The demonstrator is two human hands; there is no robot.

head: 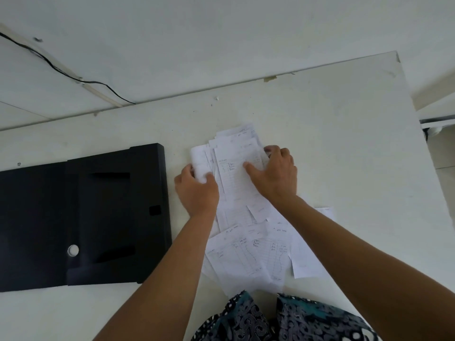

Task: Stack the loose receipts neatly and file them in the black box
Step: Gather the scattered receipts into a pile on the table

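Head view, listed near to far. Item one: my patterned clothing (258, 321) at the bottom edge. Item two: a loose spread of receipts (248, 254) lying overlapped and askew on the white counter (344, 143), near my body and not yet gathered. Item three: my two forearms, reaching over that spread to the farther pile. Item four: my left hand (197, 190), fingers curled around the left edge of the farther receipts (236, 168), thumb on top, pinching a few sheets to draw them inward. Item five: my right hand (275, 173), fingers spread and lying flat on the top sheet at its right side, pressing it down, I judge to keep the pile from sliding while the edges are squared. Item six: the black box (98, 212), open and flat to the left of the papers, just beside them, apparently holding no receipts so far. Item seven: a dark cable (61, 70) beyond the counter's far edge.
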